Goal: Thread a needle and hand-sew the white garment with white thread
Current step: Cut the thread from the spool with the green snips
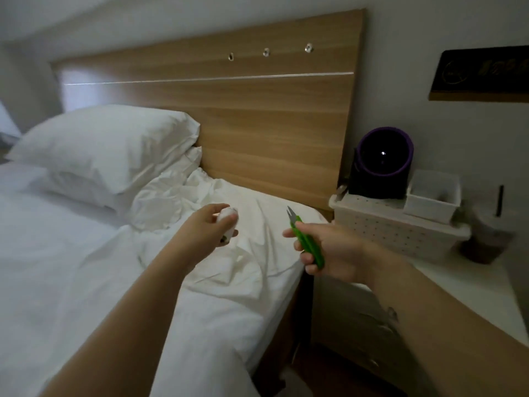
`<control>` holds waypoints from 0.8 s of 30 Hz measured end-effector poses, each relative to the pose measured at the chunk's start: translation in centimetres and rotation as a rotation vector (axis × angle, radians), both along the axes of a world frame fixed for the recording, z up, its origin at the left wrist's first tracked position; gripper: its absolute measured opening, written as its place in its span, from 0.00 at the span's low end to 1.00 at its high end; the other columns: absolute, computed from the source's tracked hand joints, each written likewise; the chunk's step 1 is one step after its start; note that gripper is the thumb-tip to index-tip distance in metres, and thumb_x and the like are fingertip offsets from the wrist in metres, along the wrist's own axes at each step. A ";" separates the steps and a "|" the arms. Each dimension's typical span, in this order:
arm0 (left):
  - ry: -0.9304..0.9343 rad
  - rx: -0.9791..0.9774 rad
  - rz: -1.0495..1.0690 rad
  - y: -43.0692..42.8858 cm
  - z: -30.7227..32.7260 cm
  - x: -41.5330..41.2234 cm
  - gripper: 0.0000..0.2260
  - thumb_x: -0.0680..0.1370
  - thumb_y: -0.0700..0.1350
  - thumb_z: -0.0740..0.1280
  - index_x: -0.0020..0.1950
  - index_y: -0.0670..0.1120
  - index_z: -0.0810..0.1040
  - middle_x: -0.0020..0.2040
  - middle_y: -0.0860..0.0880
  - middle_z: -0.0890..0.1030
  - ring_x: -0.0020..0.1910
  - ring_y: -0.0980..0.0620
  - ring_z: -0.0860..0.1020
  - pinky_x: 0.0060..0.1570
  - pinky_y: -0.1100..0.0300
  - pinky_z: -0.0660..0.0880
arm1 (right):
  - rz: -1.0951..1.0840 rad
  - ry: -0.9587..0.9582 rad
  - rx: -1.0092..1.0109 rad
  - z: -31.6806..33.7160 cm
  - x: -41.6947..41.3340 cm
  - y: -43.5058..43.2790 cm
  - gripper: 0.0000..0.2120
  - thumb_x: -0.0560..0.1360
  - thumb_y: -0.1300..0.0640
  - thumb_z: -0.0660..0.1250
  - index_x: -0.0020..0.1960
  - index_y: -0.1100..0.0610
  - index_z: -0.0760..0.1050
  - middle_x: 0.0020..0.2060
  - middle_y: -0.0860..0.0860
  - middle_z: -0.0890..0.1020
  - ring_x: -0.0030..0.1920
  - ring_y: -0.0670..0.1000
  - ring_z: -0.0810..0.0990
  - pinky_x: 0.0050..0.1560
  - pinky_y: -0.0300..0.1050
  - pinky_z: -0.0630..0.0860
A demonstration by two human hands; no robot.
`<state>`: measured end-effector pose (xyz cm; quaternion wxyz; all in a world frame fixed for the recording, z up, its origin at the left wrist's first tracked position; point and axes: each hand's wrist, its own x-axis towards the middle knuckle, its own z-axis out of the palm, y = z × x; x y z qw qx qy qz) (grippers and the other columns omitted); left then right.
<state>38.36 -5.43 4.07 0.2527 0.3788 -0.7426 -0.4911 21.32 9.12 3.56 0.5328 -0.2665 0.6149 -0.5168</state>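
Left hand (pixel 207 226) grips white spool (pixel 228 214), right hand (pixel 333 249) green snips (pixel 304 237).

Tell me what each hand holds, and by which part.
The left hand grips a small white spool, apparently thread, around its side. The right hand holds green thread snips by the handle, with the blades free and pointing away.

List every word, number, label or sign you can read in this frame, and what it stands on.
Nothing here is legible.
Dark wall plaque: a round emblem and pale characters, too blurred to read.
White thread spool: no text visible.
Green snips: no text visible.
White basket: only a dotted pattern, no text.
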 end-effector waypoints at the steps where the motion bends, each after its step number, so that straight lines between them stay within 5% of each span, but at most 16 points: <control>1: 0.000 0.000 0.018 -0.1 0.1 1.4 0.14 0.80 0.47 0.65 0.64 0.45 0.74 0.52 0.46 0.81 0.51 0.51 0.82 0.54 0.52 0.79 | 0.022 -0.049 -0.001 -0.6 1.7 -0.6 0.17 0.82 0.48 0.54 0.58 0.60 0.73 0.35 0.51 0.69 0.29 0.46 0.66 0.31 0.39 0.64; 7: 0.063 0.010 0.119 -0.2 0.5 9.5 0.05 0.80 0.44 0.65 0.46 0.53 0.78 0.46 0.49 0.80 0.47 0.53 0.79 0.51 0.57 0.76 | 0.171 -0.284 0.052 -3.0 11.6 -2.8 0.21 0.81 0.40 0.53 0.49 0.59 0.71 0.29 0.50 0.70 0.24 0.47 0.64 0.25 0.39 0.64; 11: 0.098 0.156 0.152 -0.4 0.0 13.4 0.08 0.81 0.43 0.64 0.58 0.46 0.78 0.53 0.48 0.80 0.49 0.53 0.76 0.48 0.62 0.74 | 0.252 -0.389 0.083 -3.4 15.5 -4.3 0.19 0.80 0.41 0.56 0.46 0.57 0.69 0.30 0.51 0.71 0.23 0.47 0.65 0.25 0.38 0.65; 15: 0.184 0.283 0.135 -0.1 -0.8 16.4 0.06 0.80 0.43 0.63 0.52 0.47 0.80 0.54 0.46 0.81 0.51 0.51 0.76 0.55 0.56 0.73 | 0.267 -0.444 0.094 -3.6 18.6 -5.5 0.19 0.79 0.41 0.57 0.45 0.57 0.70 0.32 0.52 0.73 0.23 0.47 0.64 0.24 0.37 0.64; 24: 0.218 0.284 0.148 -0.3 -1.6 18.4 0.08 0.80 0.43 0.63 0.57 0.48 0.78 0.57 0.46 0.81 0.51 0.53 0.77 0.49 0.61 0.75 | 0.333 -0.484 0.156 -4.0 21.5 -6.0 0.19 0.80 0.42 0.53 0.42 0.57 0.69 0.30 0.51 0.71 0.23 0.47 0.63 0.24 0.36 0.62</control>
